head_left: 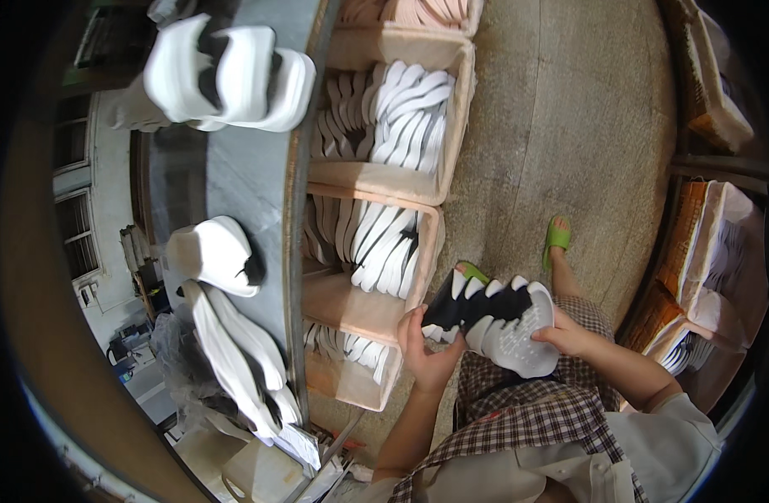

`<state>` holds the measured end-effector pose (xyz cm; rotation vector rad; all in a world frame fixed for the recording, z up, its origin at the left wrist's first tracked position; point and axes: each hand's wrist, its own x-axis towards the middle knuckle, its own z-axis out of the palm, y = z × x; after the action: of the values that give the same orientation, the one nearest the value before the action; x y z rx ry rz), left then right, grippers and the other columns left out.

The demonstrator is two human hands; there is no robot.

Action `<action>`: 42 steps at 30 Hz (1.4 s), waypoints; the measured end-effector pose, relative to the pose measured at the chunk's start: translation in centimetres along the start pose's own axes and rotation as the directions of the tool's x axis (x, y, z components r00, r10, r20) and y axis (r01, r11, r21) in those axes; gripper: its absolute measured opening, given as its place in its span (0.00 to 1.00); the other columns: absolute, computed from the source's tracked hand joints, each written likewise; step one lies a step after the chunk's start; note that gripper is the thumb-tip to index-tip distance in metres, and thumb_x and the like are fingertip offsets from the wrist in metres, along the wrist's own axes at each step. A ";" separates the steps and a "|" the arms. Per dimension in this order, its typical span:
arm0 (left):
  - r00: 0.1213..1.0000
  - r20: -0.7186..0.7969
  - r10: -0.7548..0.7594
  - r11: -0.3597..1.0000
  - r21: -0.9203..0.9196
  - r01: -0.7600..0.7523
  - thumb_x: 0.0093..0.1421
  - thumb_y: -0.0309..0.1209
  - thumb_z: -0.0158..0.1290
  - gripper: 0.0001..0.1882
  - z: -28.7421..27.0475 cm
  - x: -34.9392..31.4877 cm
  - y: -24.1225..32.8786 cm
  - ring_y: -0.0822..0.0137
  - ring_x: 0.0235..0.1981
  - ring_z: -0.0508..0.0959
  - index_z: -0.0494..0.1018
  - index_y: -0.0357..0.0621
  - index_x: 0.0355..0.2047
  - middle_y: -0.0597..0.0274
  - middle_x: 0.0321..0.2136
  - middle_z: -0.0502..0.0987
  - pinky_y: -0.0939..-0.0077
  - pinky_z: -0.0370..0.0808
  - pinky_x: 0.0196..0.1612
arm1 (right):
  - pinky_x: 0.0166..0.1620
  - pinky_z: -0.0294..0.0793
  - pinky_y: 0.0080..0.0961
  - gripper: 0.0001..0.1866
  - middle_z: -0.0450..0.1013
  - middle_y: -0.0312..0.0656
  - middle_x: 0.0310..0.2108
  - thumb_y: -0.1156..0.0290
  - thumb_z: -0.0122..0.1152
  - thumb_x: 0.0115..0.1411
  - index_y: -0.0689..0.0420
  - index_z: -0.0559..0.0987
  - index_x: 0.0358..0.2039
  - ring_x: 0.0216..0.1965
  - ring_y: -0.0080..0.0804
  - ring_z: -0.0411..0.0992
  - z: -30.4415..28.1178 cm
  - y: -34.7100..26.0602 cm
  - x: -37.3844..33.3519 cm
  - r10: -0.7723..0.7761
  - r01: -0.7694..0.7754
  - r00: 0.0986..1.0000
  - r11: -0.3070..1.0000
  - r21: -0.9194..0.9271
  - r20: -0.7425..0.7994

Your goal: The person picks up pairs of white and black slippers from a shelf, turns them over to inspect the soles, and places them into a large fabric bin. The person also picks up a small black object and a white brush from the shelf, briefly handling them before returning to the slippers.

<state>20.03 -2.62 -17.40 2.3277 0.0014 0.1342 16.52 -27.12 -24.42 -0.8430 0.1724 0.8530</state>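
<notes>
A black and white shoe sole (493, 323) is held over my lap, its white underside turned up. My left hand (426, 348) grips its left end, the thumb on the black edge. My right hand (565, 335) supports its right end from below. Just left of my left hand stand cardboard boxes (376, 312) packed with more soles on edge.
A grey conveyor table (250, 180) runs along the left, carrying white soles (225, 75) at the top, a white sole (213, 256) mid-way, and long white pieces (242, 352) below. More boxes of soles (711, 285) stand at the right. My feet in green sandals (557, 236) rest on the concrete floor.
</notes>
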 end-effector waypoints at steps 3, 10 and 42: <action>0.977 -0.089 -0.195 0.978 0.053 0.200 0.36 0.18 0.62 0.39 -0.1 -0.6 -5.8 0.52 0.47 0.69 0.62 0.30 0.52 0.47 0.44 0.69 0.64 0.68 0.50 | 0.62 0.49 0.35 0.43 0.49 0.52 0.61 0.63 0.59 0.53 0.63 0.46 0.63 0.62 0.42 0.50 0.8 3.4 4.5 -0.210 0.177 0.972 0.950 -0.257 -0.107; 0.935 -0.254 -0.247 0.861 0.384 0.332 0.44 0.28 0.62 0.36 -9.2 6.8 -21.2 0.63 0.47 0.72 0.64 0.39 0.55 0.53 0.52 0.68 0.74 0.71 0.46 | 0.58 0.60 0.37 0.33 0.49 0.56 0.60 0.68 0.49 0.61 0.57 0.48 0.64 0.56 0.50 0.59 7.0 10.8 26.8 -0.354 0.363 0.927 0.754 -0.548 0.126; 0.850 0.186 -0.492 0.516 0.849 0.113 0.52 0.46 0.58 0.31 -8.9 27.0 -60.9 0.55 0.46 0.73 0.66 0.39 0.51 0.51 0.45 0.73 0.64 0.69 0.48 | 0.65 0.45 0.47 0.21 0.56 0.39 0.61 0.61 0.43 0.61 0.40 0.65 0.56 0.64 0.37 0.50 23.0 37.5 62.8 -0.079 -0.361 0.931 -0.072 0.930 0.355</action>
<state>48.46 46.91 -52.75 3.1990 0.3549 -0.7144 26.90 40.37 -59.28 0.8612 0.5601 0.7604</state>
